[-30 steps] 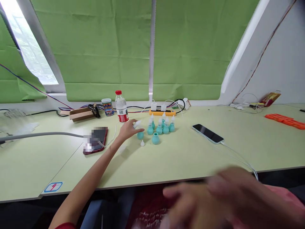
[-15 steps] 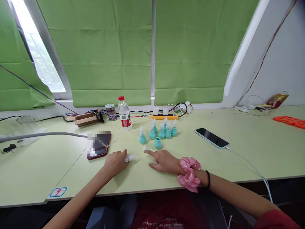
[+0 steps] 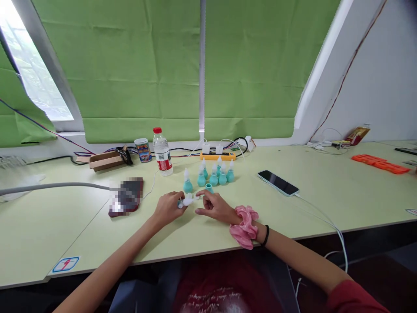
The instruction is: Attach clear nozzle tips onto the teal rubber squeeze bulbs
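Note:
My left hand (image 3: 169, 207) is closed in a pinch around a clear plastic nozzle (image 3: 188, 201), which points toward my right hand. My right hand (image 3: 216, 207) is open, index finger and thumb apart, its fingertip by a small whitish tip (image 3: 196, 197). Whether the finger touches that tip I cannot tell. Just behind my right hand stands a teal rubber bulb (image 3: 209, 187) with an open top, partly covered by the hand. A teal bulb aspirator (image 3: 187, 185) with a clear nozzle stands upright behind my left hand. Several more such bulb aspirators (image 3: 213, 178) are grouped farther back.
A water bottle (image 3: 162, 154), a can (image 3: 143, 150), a cardboard tray (image 3: 107, 161) and a yellow power strip (image 3: 217, 156) line the back. A phone (image 3: 278, 182) with a white cable lies right, another phone (image 3: 127, 198) left. Orange plastic pieces (image 3: 379, 164) lie far right.
My left hand has moved forward and right with the nozzle, closer to my right hand. My right hand has shifted slightly and its index finger is more bent. The view has turned a little right.

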### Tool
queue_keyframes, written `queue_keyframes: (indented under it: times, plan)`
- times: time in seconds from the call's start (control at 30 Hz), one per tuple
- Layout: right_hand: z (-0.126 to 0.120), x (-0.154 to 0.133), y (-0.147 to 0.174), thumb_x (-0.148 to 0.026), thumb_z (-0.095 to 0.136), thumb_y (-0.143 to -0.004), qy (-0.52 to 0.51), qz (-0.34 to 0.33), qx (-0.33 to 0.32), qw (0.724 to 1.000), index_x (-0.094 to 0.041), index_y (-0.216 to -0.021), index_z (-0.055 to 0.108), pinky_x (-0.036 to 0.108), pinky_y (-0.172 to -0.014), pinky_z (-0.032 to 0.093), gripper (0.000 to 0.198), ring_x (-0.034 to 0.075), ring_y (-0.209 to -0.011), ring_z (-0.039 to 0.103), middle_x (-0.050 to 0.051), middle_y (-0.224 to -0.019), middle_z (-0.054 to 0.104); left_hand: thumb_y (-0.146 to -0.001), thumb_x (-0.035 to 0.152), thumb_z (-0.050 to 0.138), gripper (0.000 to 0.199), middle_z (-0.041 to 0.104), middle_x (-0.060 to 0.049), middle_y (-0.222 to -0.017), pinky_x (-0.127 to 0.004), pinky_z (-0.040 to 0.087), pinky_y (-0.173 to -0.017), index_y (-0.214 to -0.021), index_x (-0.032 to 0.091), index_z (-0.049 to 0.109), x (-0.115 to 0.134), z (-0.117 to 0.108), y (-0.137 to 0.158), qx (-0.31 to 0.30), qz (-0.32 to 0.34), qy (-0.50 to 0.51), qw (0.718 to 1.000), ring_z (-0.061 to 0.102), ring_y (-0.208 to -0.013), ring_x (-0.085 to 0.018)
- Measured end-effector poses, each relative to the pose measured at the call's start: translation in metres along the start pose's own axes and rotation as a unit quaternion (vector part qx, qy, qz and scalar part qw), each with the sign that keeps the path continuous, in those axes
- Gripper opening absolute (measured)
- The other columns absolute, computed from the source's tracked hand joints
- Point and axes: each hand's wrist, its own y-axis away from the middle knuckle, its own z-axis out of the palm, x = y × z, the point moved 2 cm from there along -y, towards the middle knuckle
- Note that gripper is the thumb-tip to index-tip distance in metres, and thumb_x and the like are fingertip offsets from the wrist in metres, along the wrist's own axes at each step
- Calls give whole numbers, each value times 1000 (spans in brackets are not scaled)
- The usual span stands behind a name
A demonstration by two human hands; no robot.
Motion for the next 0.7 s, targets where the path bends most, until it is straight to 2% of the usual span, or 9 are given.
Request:
queue_keyframes:
  times: [0.07,0.13,0.2,0.37,0.47,0.53,0.6,0.63,0.7]
  plan:
    - [3,-3,-1,-45,51,-73,-54,-11,-6,998,-17,-99,45,18,-47,30,38,7,-48,37,-7,-55,39,-70,29,42,19,61,-7,-67,-25,34,-52,-64,17,56,8,3,0,-8,7,-34,999,57,-67,-20]
    - [5,-3,-1,-45,45,-77,-81,-21,6,996,-16,-79,50,19,-49,29,29,7,-50,35,-5,-55,38,-69,25,42,18,62,-7,-68,-25,34,-52,-62,17,56,19,7,-3,-28,30,-44,998,57,-68,-20]
    - [7,1,-3,-45,37,-81,-113,-13,39,993,-16,-60,45,21,-49,28,36,8,-50,33,-4,-53,36,-71,25,40,20,62,-7,-70,-25,34,-52,-62,17,55,30,12,-7,-32,38,-34,998,57,-66,-20]
    - [8,16,-11,-48,34,-78,-290,98,99,947,-18,-45,30,21,-39,18,45,6,-38,22,-6,-41,24,-75,27,37,21,59,-6,-64,-25,34,-51,-64,16,52,41,16,-14,-4,72,15,997,56,-58,-18]
    - [-5,26,-18,-50,28,-78,-352,147,131,915,-20,-43,22,22,-36,16,47,5,-33,18,-7,-37,19,-78,31,34,23,55,-3,-61,-24,34,-53,-66,17,48,39,11,-13,27,91,83,992,53,-56,-16]
    - [-20,36,-19,-52,25,-78,-312,159,199,915,-21,-43,21,22,-36,16,47,6,-32,18,-7,-36,18,-80,32,33,20,53,0,-61,-24,34,-54,-74,18,46,36,8,-12,43,96,148,983,51,-56,-14]
    - [-36,45,-17,-50,30,-77,-166,139,258,942,-19,-41,23,22,-40,18,48,6,-36,22,-5,-38,21,-81,31,31,16,52,2,-61,-24,34,-54,-82,19,42,34,7,-10,48,90,216,971,49,-55,-14]
    - [-41,49,-16,-48,32,-77,-73,133,257,954,-19,-40,26,23,-42,18,48,7,-38,25,-4,-38,24,-81,30,29,16,51,3,-60,-24,34,-54,-84,19,40,34,8,-10,46,84,247,964,48,-54,-14]
    - [-47,56,-14,-42,36,-78,102,154,218,958,-17,-38,32,23,-46,19,47,9,-42,32,-2,-40,31,-84,28,23,17,50,3,-58,-25,34,-55,-85,19,38,35,12,-9,37,63,300,951,46,-53,-13]
